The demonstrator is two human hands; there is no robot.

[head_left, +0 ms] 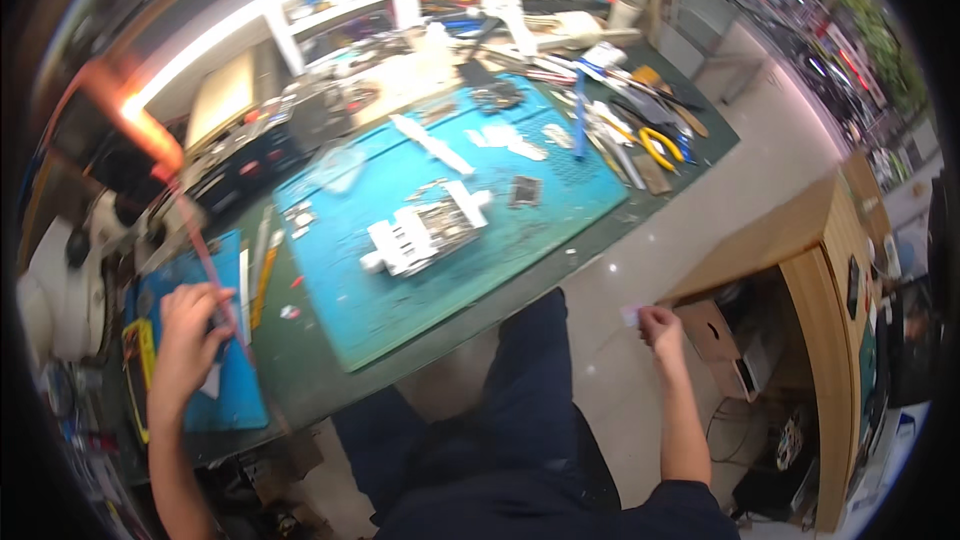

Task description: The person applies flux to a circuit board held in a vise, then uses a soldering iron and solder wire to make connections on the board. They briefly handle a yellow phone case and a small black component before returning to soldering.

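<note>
"Grip first: what is being held, and where?"

"The right hand [660, 328] pinches a small pale piece [630, 315], out past the edge of the desk [280, 360], with tiled floor [605, 365] showing behind. The left hand [188, 325] is curled above a blue mat [245, 395], next to a pinkish cord [197, 230]; blur hides whether it grips anything."

"Which way does the white fixture [405, 248] lie from them?"

"On the teal mat [350, 310], between both hands and farther from the body: ahead and left of the pale piece, ahead and right of the left hand, which looks slightly nearer. Its long axis slants, near-left to far-right."
</note>
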